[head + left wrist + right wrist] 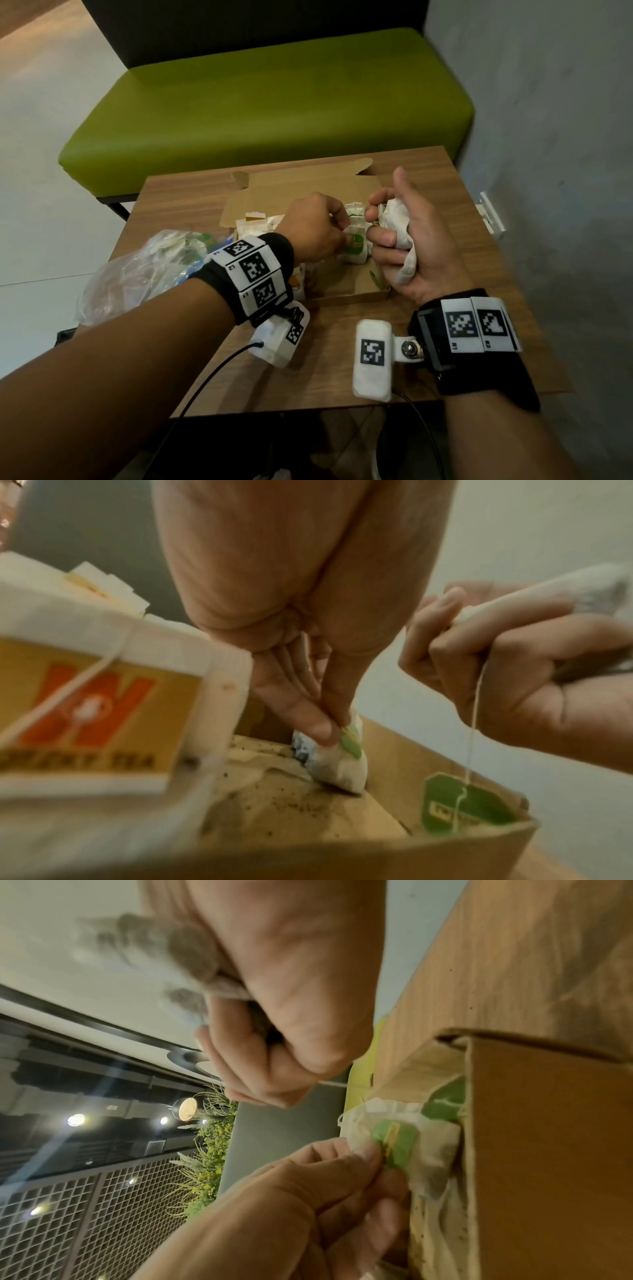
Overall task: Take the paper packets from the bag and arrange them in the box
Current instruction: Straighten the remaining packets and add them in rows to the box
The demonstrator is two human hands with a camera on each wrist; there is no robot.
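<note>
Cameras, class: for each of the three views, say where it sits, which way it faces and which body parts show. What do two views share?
Head: worn high, looking forward and down at the table, box, both forearms.
Left wrist: low inside the box, looking along the left hand pinching a tea bag; right hand alongside.
Right wrist: rolled sideways beside the box wall, looking along the right hand.
Shared: both wrist views show the green-tagged tea bag.

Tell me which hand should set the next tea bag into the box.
Left. The left hand already pinches a green-tagged tea bag low inside the cardboard box; the right hand holds its bunch above.
</note>
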